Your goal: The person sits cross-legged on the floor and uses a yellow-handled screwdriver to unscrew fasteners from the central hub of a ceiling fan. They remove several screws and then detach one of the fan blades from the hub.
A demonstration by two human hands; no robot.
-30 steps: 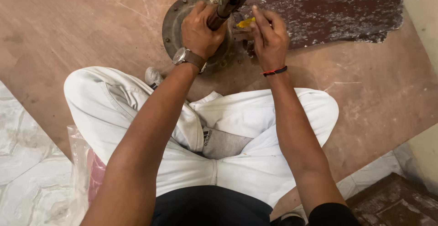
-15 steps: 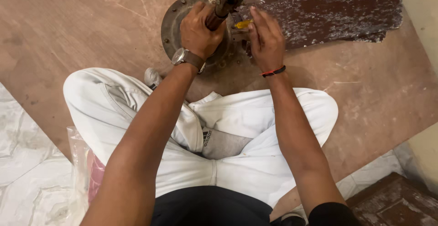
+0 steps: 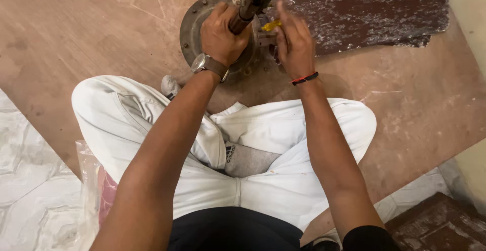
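The left hand (image 3: 220,33) has its grip closed around the brown rod (image 3: 242,19) rising from the round fan motor (image 3: 195,20) on the floor; the right hand (image 3: 293,43) pinches a yellow-handled tool (image 3: 271,25) (beside a dusty blade (image 3: 364,15)). A clear plastic bag (image 3: 93,185) lies by the knee.

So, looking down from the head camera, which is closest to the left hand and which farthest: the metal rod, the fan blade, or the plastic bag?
1. The metal rod: the left hand is closed around it, at the round fan motor.
2. The fan blade: off to the right, past the right hand.
3. The plastic bag: lower left, beside the knee.
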